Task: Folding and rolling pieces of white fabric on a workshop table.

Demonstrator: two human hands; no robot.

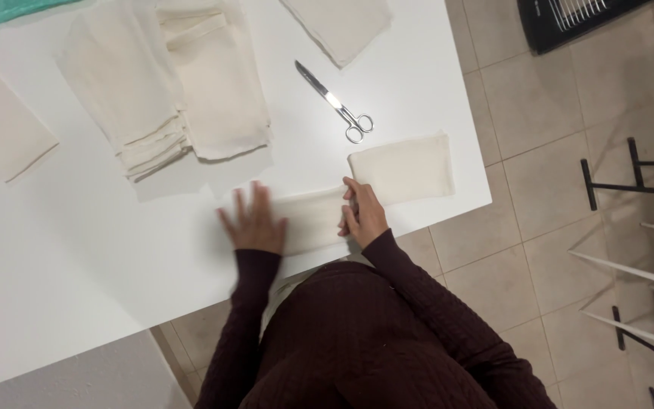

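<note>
On the white tabletop [418, 45], the left hand [253, 223] lies flat and blurred on a folded cream cloth piece [312, 218]; the right hand [362, 213] presses its other end. Steel scissors [334, 102] lie near a tall stack of cream cloth pieces [168, 83].

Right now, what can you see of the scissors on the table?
The scissors are all metal, silvery and shiny, with two small oval finger loops. They lie flat and shut on the white table, blades pointing up and left in the picture, loops toward the person. Nothing touches them; they sit apart from the cream cloth pieces, just above the folded one beside the right hand.
</note>
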